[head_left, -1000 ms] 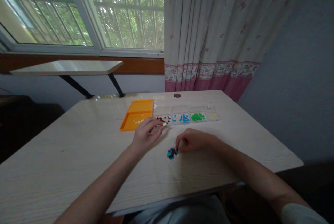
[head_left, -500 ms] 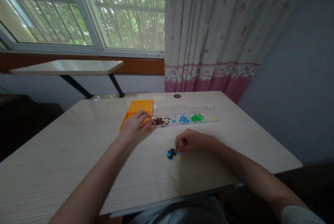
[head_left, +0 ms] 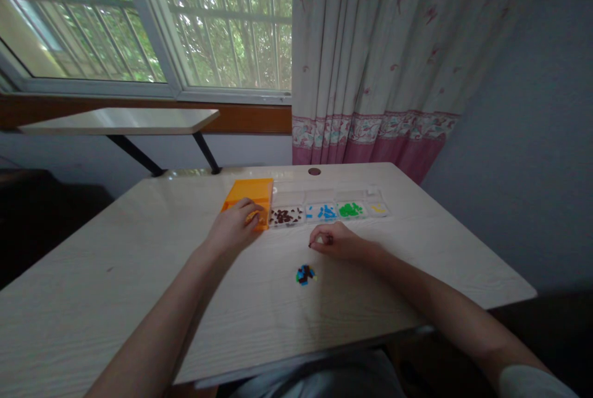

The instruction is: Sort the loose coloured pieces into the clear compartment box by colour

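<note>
I have the left hand bent over the open orange box; I cannot tell whether it grips anything. Beside the box, the clear case holds brown pieces. Nearer me, the multicoloured cluster lies on the table. Then come blue pieces, my right hand pinching a dark bit, green pieces and yellow pieces.

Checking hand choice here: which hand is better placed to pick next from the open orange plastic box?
Probably the left hand: it is over the near half of the box. The right hand is farther off, nearer a small blue-and-dark cluster of pieces on the pale wooden table.
</note>
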The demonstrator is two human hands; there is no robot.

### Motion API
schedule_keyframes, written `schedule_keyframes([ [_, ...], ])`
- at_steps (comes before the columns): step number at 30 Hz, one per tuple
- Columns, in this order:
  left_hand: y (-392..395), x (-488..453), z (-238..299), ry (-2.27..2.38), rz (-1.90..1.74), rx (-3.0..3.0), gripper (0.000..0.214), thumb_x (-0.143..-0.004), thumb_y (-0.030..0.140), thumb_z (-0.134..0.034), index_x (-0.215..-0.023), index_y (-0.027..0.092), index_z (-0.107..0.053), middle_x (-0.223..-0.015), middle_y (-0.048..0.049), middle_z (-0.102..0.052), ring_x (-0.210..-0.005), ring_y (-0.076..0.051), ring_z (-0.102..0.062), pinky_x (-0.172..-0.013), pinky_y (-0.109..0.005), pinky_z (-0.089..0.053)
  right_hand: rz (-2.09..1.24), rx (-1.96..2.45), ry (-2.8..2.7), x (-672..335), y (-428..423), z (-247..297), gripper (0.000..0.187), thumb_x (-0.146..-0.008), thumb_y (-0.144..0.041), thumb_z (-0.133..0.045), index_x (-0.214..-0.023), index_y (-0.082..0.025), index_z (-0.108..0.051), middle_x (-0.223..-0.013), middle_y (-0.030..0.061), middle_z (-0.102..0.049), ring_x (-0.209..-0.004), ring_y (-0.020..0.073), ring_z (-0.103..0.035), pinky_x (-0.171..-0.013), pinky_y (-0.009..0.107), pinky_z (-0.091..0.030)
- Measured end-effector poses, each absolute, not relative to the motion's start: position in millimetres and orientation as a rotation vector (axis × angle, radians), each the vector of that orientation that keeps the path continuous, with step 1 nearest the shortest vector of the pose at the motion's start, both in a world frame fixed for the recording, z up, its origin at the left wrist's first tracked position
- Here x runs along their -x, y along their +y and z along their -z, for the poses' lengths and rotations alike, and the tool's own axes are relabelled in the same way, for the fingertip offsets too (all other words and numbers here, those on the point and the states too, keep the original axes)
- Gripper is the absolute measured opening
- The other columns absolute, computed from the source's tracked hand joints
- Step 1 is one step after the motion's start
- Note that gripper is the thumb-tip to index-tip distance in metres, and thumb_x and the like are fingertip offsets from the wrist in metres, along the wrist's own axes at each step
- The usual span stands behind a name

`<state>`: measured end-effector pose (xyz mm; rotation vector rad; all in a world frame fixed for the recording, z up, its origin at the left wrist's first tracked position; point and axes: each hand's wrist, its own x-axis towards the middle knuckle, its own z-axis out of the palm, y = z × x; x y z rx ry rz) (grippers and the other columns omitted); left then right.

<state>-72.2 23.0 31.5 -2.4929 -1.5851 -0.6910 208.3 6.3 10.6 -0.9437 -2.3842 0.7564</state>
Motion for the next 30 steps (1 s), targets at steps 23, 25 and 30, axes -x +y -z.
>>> schedule_keyframes([
  [23,-17.9,-4.8,-27.2,-1.195,1.292,3.167,0.013,-0.076,0.022,-0.055,-0.076,0.015,-0.065,-0.069,-0.0038,-0.06,-0.062,-0.01,-0.053,-0.053,-0.018,-0.04,-0.012,0.675,-2.366,-202.8,-1.7,-9.6,0.015,-0.077,-0.029,-0.052,-0.078,-0.021,-0.064,-0.044,-0.0052,-0.047,-0.043,0.0071,-0.043,-0.051,0.019,-0.031],
  [25,-16.4,-2.5,-26.1,-1.202,1.278,3.124,0.011,-0.075,0.019,-0.054,-0.076,0.015,-0.065,-0.071,-0.0037,-0.06,-0.062,-0.01,-0.053,-0.052,-0.018,-0.039,-0.076,0.709,-2.331,-203.0,-0.1,-8.0,0.016,-0.077,-0.031,-0.053,-0.082,-0.02,-0.064,-0.044,-0.0063,-0.046,-0.042,0.0062,-0.04,-0.05,0.018,-0.03],
  [30,-10.6,10.3,-23.6,-1.239,1.285,2.807,0.011,-0.077,0.02,-0.053,-0.082,0.016,-0.062,-0.08,-0.0048,-0.059,-0.073,-0.013,-0.056,-0.065,-0.022,-0.045,-0.365,0.784,-2.376,-206.6,1.9,-10.8,0.017,-0.079,-0.028,-0.052,-0.081,-0.016,-0.064,-0.047,-0.0058,-0.046,-0.041,0.0047,-0.038,-0.047,0.015,-0.03],
])
